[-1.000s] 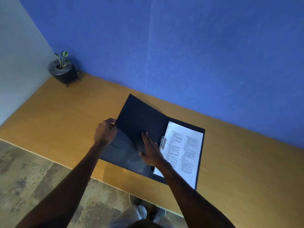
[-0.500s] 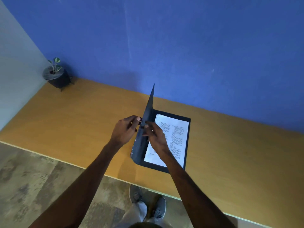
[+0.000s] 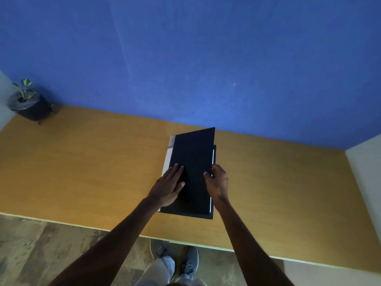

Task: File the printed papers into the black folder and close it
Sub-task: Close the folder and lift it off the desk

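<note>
No writing or label can be read on anything here. Nearest, at 6 o'clock, grey shoes and pale trouser legs stand on a mottled stone-look floor, just short of the pale front edge of the counter.

The counter is a warm tan wood-grain surface running from 9 o'clock to 3 o'clock. Near its front edge, just right of centre, lies the black folder, its long axis running 6 to 12 o'clock with a slight lean toward 1 o'clock. The cover is down over the contents but not flush: its far corner rides a little above the back board. A thin white strip of the printed papers shows along the folder's 3 o'clock edge, and a pale band shows along its 9 o'clock edge.

The left hand lies flat, fingers spread wide, pressing on the cover's near left part. The right hand curls around the folder's 3 o'clock edge, thumb on top of the cover, pinching it.

Farther off, at 10 o'clock in the counter's corner, a small potted plant sits in a dark pot. Behind it all rises a blue wall, with pale walls at either side.
</note>
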{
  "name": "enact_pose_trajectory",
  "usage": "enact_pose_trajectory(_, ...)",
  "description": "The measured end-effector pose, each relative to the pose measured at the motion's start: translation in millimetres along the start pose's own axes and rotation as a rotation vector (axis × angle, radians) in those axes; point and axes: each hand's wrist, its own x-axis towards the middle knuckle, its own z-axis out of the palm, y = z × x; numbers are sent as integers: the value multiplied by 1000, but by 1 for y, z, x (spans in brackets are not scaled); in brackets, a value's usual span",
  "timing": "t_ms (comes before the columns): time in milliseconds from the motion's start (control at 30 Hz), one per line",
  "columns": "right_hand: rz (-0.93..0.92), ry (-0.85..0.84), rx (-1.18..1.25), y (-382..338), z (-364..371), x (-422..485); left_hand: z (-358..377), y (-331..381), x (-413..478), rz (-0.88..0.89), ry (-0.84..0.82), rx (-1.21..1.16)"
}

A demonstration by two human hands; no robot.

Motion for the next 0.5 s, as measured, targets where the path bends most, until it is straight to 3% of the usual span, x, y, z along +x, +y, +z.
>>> enact_pose_trajectory(267,140,-31,-34,40,-7,18,29,-9,19,56,-48,184)
enact_pose_trajectory(500,-11,-258,-556,57,22,16,45,-16,25,51,-59,216)
